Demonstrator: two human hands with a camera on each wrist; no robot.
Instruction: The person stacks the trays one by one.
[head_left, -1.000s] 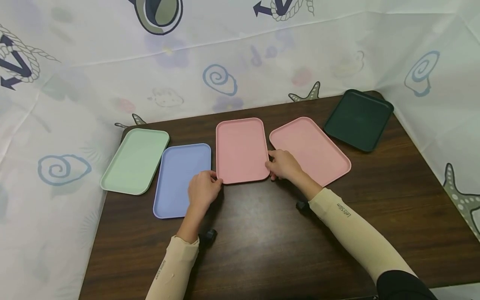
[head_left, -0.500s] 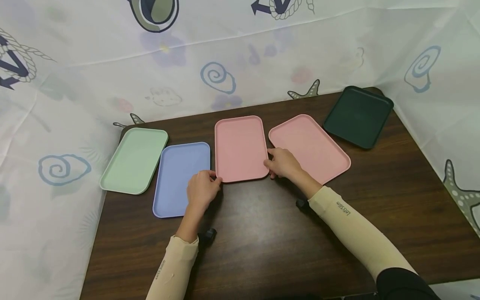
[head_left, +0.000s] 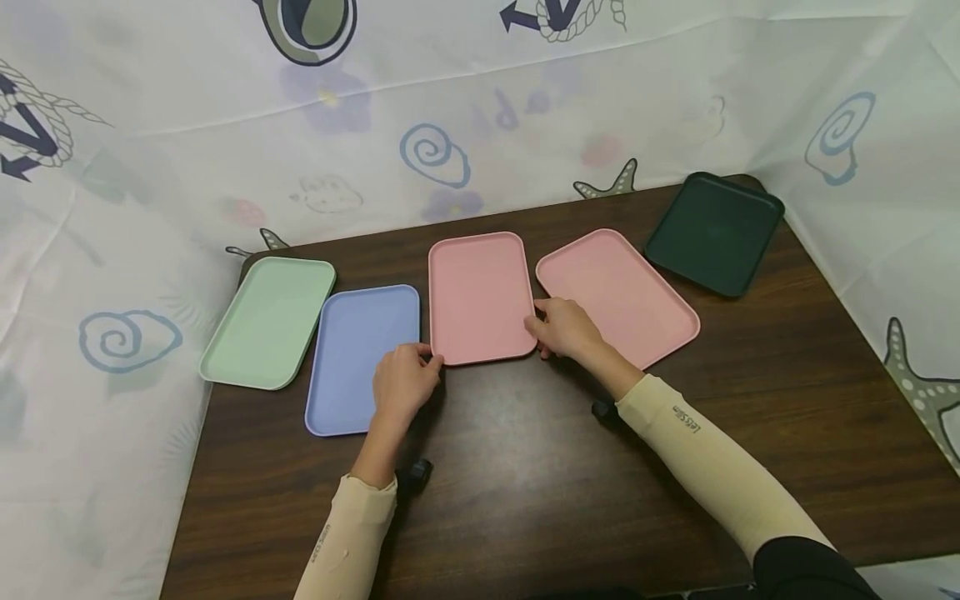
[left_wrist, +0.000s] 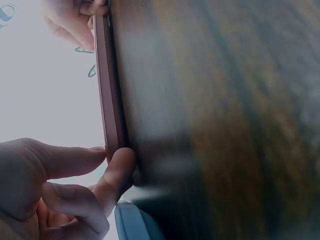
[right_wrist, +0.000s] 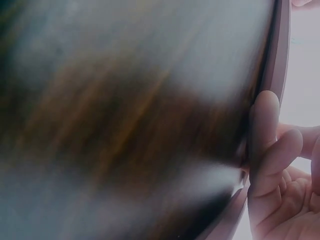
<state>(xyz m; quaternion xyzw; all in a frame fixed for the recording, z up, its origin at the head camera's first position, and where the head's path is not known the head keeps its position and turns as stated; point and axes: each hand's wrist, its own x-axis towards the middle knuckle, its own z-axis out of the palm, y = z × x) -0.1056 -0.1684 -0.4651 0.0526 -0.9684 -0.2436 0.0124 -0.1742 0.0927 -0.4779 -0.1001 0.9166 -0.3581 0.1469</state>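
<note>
A pink tray (head_left: 482, 298) lies upright in the middle of the row in the head view. My left hand (head_left: 405, 379) pinches its near left corner; in the left wrist view the thumb is on the rim and a bent finger (left_wrist: 121, 165) lies under the edge. On the opposite side my right hand (head_left: 566, 327) grips the right edge close to the near corner, and the right wrist view has its fingers (right_wrist: 265, 115) curled at the tray's underside. A second pink tray (head_left: 618, 292), set at an angle, is partly covered by the right hand.
Left of the middle tray lies a blue tray (head_left: 352, 358), partly under my left hand in view. A light green tray (head_left: 270, 321) sits at the far left, a dark green one (head_left: 716, 233) at the back right corner. A patterned cloth (head_left: 480, 100) hangs behind the brown table (head_left: 517, 483).
</note>
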